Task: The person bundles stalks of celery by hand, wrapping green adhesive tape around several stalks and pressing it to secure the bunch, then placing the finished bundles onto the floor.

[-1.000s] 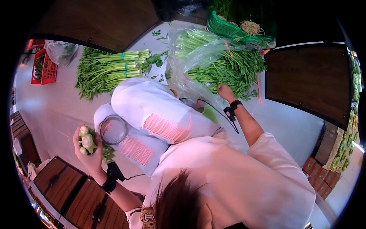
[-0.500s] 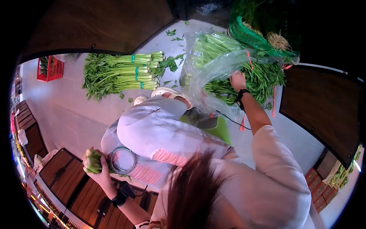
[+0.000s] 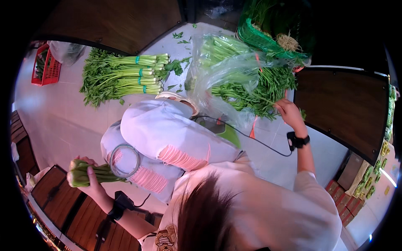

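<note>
My left hand [image 3: 90, 178] is closed around a small bunch of celery [image 3: 79, 172], its pale cut ends pointing left. Against my thigh rests a ring-shaped roll of tape [image 3: 136, 167], close to that bunch's leafy end. On the right, my right hand [image 3: 291, 113] is at the near edge of a leafy celery pile, its fingers pinched on a thin celery stalk [image 3: 267, 99]. The pile [image 3: 278, 81] spills out of a clear plastic bag [image 3: 201, 85], which still covers many stalks. Several tied celery bunches [image 3: 125, 73] lie side by side on the floor, bound with teal bands.
A green crate [image 3: 250, 38] with rooted greens stands at the back right. A red basket [image 3: 52, 69] is at the far left. Dark wooden panels [image 3: 343, 104] border the right and back. Orange strips [image 3: 253, 129] and loose leaves lie on the floor [image 3: 54, 113].
My right hand has drawn back rightward and nearer from inside the celery pile, now pinching a stalk. My left hand, still around its bunch, has shifted slightly left in view.
</note>
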Available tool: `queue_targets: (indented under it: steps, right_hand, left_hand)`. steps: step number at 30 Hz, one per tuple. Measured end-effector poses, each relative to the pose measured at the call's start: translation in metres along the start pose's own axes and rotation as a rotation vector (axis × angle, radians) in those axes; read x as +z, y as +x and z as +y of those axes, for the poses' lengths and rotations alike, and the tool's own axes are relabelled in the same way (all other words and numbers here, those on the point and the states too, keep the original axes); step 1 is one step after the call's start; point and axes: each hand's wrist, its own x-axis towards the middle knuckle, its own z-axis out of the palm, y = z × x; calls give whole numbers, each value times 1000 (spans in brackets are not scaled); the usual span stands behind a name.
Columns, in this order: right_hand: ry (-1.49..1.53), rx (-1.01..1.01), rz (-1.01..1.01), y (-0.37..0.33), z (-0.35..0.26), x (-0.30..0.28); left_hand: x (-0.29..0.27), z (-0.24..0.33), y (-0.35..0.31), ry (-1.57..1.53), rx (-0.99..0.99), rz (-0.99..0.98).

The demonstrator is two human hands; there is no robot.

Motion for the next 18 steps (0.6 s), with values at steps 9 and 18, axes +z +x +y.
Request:
queue_targets:
  steps: [9, 18]
  right_hand:
    - [448, 26, -78, -79, -69, -71]
    - [784, -898, 163, -26, -299, -130]
  left_hand:
    - [-22, 43, -6, -244, 159, 119]
    - [-93, 99, 0, -465, 263, 221]
